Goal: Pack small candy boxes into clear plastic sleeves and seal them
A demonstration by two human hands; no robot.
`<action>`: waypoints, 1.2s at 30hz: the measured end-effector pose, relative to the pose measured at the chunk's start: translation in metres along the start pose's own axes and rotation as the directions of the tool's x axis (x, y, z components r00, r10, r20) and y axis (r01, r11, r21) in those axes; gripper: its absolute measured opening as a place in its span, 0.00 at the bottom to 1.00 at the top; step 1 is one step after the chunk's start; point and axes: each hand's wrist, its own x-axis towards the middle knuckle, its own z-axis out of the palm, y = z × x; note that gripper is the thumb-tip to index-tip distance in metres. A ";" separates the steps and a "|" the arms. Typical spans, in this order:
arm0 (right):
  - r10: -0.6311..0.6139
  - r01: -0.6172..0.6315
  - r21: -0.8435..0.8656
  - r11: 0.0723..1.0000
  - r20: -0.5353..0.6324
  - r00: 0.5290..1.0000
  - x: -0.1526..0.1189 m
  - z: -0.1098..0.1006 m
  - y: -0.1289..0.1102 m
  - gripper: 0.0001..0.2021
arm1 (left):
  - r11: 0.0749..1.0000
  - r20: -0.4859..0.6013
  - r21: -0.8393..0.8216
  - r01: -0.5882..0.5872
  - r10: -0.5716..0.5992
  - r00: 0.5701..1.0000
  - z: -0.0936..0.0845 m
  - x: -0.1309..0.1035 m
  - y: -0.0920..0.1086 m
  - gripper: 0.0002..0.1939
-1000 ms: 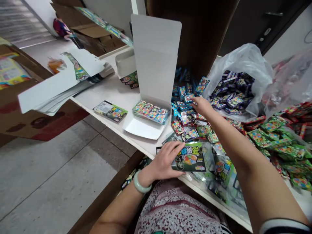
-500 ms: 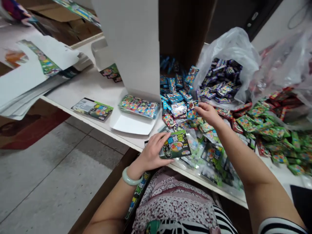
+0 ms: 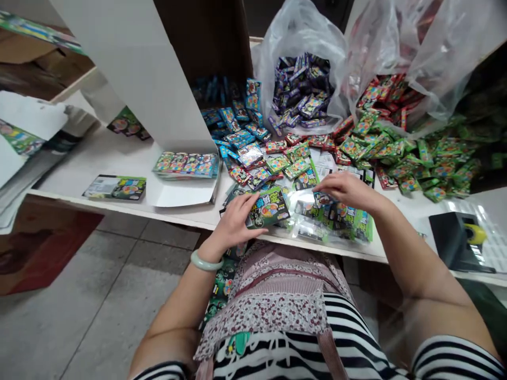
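Observation:
My left hand is closed on a black-and-green printed card, thumb along its near edge, over the table's front edge. My right hand pinches a small blue packet, partly hidden under its fingers. Below it lie clear plastic sleeves with black-and-green cards inside. Beyond my hands, loose blue packets spill into a heap mixed with red and green packets. To the left, a white open carton holds a stack of small colourful packets.
A clear bag of purple packets stands at the back, beside another bag with red packets. Green packets are piled at right, near a black tape dispenser. More printed cards lie at left.
My right hand has drawn back from the blue heap toward me with a small blue packet. The left hand still holds the card. The view has shifted to the right.

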 end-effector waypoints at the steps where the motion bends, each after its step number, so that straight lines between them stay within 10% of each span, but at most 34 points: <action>1: -0.028 0.040 -0.143 0.989 0.086 0.996 0.000 -0.002 0.002 0.11 | 1.000 0.001 -0.007 0.002 -0.002 1.000 0.001 0.002 0.001 0.50; 4: 0.018 0.023 -0.402 0.915 0.099 0.995 -0.003 -0.004 0.007 0.09 | 1.000 -0.001 -0.029 0.002 -0.002 1.000 0.003 0.005 0.004 0.50; 9: 0.187 -0.321 -0.369 0.872 -0.355 0.916 -0.040 0.010 0.008 0.18 | 0.999 0.008 -0.037 0.019 -0.019 1.000 0.004 -0.003 0.006 0.52; 13: 0.306 -0.412 -0.400 0.819 -0.303 0.903 -0.061 0.034 0.014 0.37 | 0.998 0.023 -0.065 -0.005 0.006 1.000 0.008 -0.002 0.008 0.51; 23: -0.215 0.219 -0.165 0.962 0.039 0.976 -0.063 0.001 -0.029 0.30 | 0.981 0.051 -0.071 -0.181 0.185 0.981 0.009 0.013 0.018 0.52; 29: -0.225 0.281 -0.253 0.926 0.229 0.947 -0.046 0.004 -0.043 0.32 | 0.972 0.103 -0.111 -0.207 0.218 0.970 0.014 0.017 0.023 0.52; 36: -0.162 0.183 -0.179 0.967 0.126 0.979 -0.030 0.019 -0.048 0.42 | 0.989 0.102 -0.139 -0.051 0.065 0.993 0.021 0.018 0.031 0.53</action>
